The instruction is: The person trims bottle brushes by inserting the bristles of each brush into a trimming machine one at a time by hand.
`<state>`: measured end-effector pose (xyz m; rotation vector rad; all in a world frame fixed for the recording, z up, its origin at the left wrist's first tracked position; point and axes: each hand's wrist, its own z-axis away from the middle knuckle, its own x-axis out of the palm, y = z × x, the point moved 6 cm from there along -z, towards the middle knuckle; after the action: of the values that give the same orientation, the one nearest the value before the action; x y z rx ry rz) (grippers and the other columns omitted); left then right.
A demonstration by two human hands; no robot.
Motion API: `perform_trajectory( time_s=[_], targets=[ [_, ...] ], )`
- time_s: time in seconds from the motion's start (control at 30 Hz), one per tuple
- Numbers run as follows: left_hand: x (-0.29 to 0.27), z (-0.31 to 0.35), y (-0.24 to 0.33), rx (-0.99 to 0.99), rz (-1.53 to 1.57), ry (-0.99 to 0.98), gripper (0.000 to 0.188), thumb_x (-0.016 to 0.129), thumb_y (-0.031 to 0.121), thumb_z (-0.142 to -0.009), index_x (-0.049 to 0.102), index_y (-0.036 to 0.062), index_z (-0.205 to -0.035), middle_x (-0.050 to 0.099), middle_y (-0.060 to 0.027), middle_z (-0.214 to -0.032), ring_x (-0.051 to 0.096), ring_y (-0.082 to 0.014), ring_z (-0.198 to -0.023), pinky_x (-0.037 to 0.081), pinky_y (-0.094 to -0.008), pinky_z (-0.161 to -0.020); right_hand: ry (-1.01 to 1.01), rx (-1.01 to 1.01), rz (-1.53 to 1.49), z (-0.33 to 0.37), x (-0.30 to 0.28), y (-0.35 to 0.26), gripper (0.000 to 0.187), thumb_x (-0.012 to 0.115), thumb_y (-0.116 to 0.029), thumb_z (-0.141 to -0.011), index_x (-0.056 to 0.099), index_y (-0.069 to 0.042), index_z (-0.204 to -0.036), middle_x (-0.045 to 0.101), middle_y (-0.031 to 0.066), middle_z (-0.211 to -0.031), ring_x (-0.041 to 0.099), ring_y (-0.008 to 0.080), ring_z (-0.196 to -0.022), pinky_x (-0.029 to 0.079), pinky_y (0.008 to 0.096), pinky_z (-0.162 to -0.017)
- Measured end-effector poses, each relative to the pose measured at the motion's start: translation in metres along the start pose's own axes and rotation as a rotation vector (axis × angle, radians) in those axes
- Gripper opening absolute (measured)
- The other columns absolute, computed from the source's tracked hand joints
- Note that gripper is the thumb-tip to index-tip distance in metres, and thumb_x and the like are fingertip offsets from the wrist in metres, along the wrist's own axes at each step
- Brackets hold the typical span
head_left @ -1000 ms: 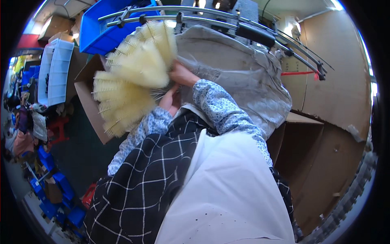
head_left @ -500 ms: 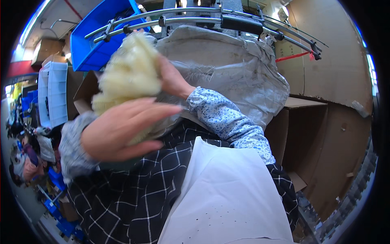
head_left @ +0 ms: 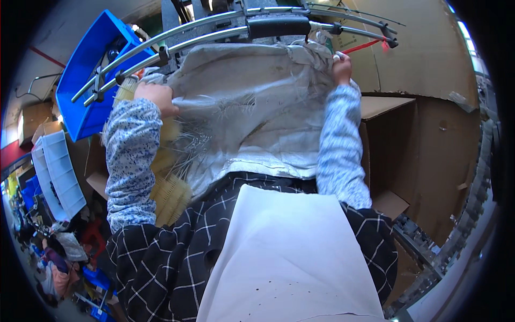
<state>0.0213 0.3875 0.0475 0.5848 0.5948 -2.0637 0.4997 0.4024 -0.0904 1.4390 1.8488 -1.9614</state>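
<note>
A large grey woven sack [head_left: 257,102] hangs open below a metal rail frame [head_left: 214,27]. My left hand [head_left: 156,97] grips the sack's left edge. My right hand [head_left: 341,67] grips its upper right corner near the rail. Pale yellow bristly brush pieces [head_left: 170,193] with thin wire stems lie at the sack's left side, partly under my left forearm. Both sleeves are blue-white speckled, above a black checked garment and a white apron [head_left: 289,257].
A blue plastic bin [head_left: 88,80] sits tilted at the upper left behind the rails. Brown cardboard boxes [head_left: 429,134] stand at the right. White and blue crates [head_left: 56,172] are stacked at the far left. A red strap [head_left: 365,47] hangs by the rail's right end.
Both hands held a bunch of yellow brush pieces up before; now the bunch is down at the sack's left side and each hand grips an edge of the sack.
</note>
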Motion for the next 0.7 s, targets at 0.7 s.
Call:
perform_trajectory(
  time_s=[0.7],
  targets=[
    [-0.114,0.104,-0.030,0.732,1.071,0.603,0.034,0.050,0.018,-0.083,0.044,0.0011,-0.112,0.057,-0.0124,-0.090,0.056,-0.0172,-0.082,0.048,-0.0301,-0.074,-0.569,0.015,0.126,0.003,0.105,0.065,0.024,0.048,-0.013,-0.079,0.053,0.002,-0.097,0.058,0.0130,-0.087,0.055,0.0248,-0.083,0.043,0.0318,-0.073]
  ],
)
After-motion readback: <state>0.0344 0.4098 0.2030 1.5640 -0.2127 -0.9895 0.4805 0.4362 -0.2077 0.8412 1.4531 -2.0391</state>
